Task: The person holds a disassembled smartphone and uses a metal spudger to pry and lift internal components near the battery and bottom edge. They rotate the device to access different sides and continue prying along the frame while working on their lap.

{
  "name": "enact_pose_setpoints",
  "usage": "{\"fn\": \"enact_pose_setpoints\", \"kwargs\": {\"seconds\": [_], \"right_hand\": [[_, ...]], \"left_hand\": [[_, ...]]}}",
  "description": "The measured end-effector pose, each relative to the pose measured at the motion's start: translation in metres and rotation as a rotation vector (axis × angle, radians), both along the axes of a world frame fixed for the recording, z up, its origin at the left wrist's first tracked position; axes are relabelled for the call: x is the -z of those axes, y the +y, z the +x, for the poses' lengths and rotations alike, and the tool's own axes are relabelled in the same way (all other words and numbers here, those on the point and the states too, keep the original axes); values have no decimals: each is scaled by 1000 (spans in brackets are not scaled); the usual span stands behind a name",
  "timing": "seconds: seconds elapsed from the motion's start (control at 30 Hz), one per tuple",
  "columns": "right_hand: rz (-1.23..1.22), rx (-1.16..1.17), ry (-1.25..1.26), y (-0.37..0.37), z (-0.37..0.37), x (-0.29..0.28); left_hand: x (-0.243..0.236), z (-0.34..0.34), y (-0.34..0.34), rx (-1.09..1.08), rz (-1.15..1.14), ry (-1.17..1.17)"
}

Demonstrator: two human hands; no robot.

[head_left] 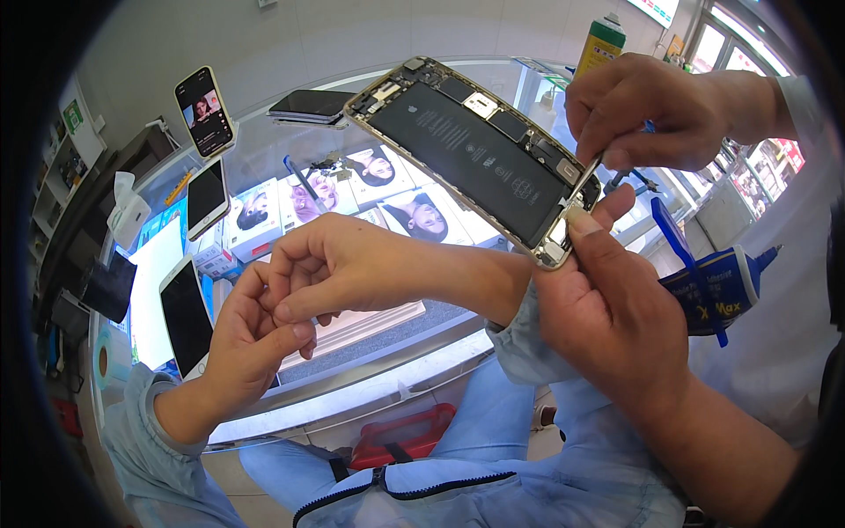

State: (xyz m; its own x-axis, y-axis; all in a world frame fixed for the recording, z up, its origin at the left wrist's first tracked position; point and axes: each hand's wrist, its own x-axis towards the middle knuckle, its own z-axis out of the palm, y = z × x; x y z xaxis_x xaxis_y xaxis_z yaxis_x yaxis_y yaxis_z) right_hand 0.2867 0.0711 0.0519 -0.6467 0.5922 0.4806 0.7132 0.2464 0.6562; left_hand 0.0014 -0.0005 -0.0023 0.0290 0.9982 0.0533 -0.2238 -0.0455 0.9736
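Observation:
My left hand [245, 339] and my right hand [352, 268] meet in front of me above the counter, fingers touching. Both are curled closed, thumbs against the fingers; whatever they hold, if anything, is hidden. To the right, another person's hand [616, 326] holds up an opened smartphone [471, 154], its black battery and inner parts bare. That person's other hand [656, 110] presses a thin metal tool [584, 180] to the phone's lower end, near the thumb of the first hand. My right wrist passes just below that phone, apart from my fingers.
On the glass counter [264, 145] are a propped lit phone [205, 110], white phones [209, 195] [185, 317], a dark phone stack [310, 106] and boxes with printed faces [418, 216]. A blue adhesive tube [717, 295] is at right; a spray can [601, 46] stands behind.

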Motion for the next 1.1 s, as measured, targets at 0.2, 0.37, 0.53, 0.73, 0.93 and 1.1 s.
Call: {"fn": "enact_pose_setpoints", "kwargs": {"seconds": [0.2,0.37,0.53,0.73,0.93,1.1], "right_hand": [[-180,-150,214,2,2,1],[-248,-191,322,2,9,0],[-398,-370,608,4,3,1],[-416,-418,773,4,0,3],[-376,-348,681,3,0,1],[-328,-309,589,4,1,3]], "left_hand": [[4,2,-1,-48,7,65],[-1,1,2,26,7,2],[-1,1,-1,-9,3,3],[-1,1,0,-3,-2,12],[-1,1,0,1,-4,13],[-2,2,0,-7,1,10]]}}
